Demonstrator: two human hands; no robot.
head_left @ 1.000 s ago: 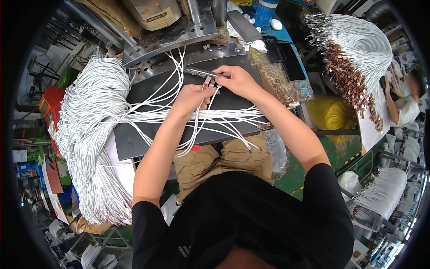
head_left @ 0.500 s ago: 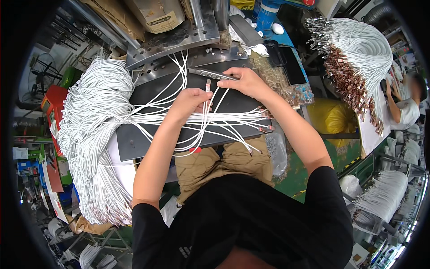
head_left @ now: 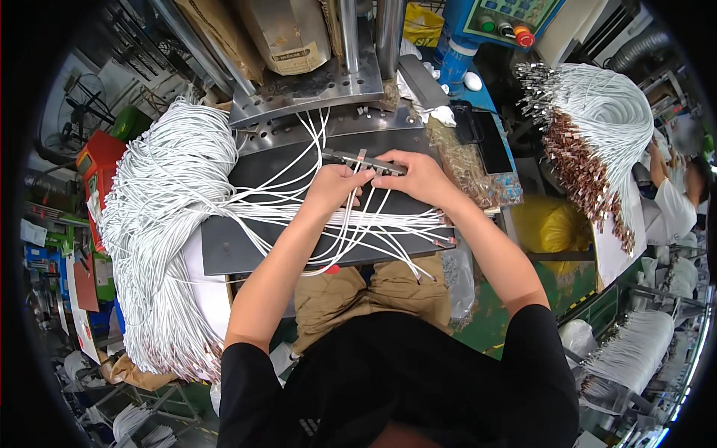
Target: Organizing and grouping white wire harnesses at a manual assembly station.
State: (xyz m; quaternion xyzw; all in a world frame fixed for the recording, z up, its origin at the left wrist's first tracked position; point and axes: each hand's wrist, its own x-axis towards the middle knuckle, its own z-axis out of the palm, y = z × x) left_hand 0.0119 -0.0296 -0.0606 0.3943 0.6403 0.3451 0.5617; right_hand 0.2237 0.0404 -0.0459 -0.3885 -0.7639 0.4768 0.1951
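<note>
My left hand (head_left: pixel 337 187) is closed, thumb and fingertips pinching a white cable (head_left: pixel 349 213) just below its flat metal connector end (head_left: pixel 361 155). That end lies across a narrow dark metal bar (head_left: pixel 342 157) with slots along it. My right hand (head_left: pixel 418 178) grips the bar's right end between thumb and fingers. Other white cables hang down from the bar beside my right thumb. Below both hands, a loose bundle of white cables (head_left: pixel 403 218) runs across the black work surface (head_left: pixel 224 250); their right ends carry small coppery connectors. My fingertips partly hide the bar's slots.
A steel machine plate with holes (head_left: pixel 299 104) stands just beyond my hands, under metal columns. A big heap of white cables (head_left: pixel 164 179) lies left. At right, another cable coil (head_left: pixel 605 104) rests near a co-worker (head_left: pixel 676 194). A control panel (head_left: pixel 508 22) sits at the upper right.
My hands have come closer together. The cable's connector end, earlier just in front of the bar, now lies over it. The view has tilted, bringing more of the control panel in.
</note>
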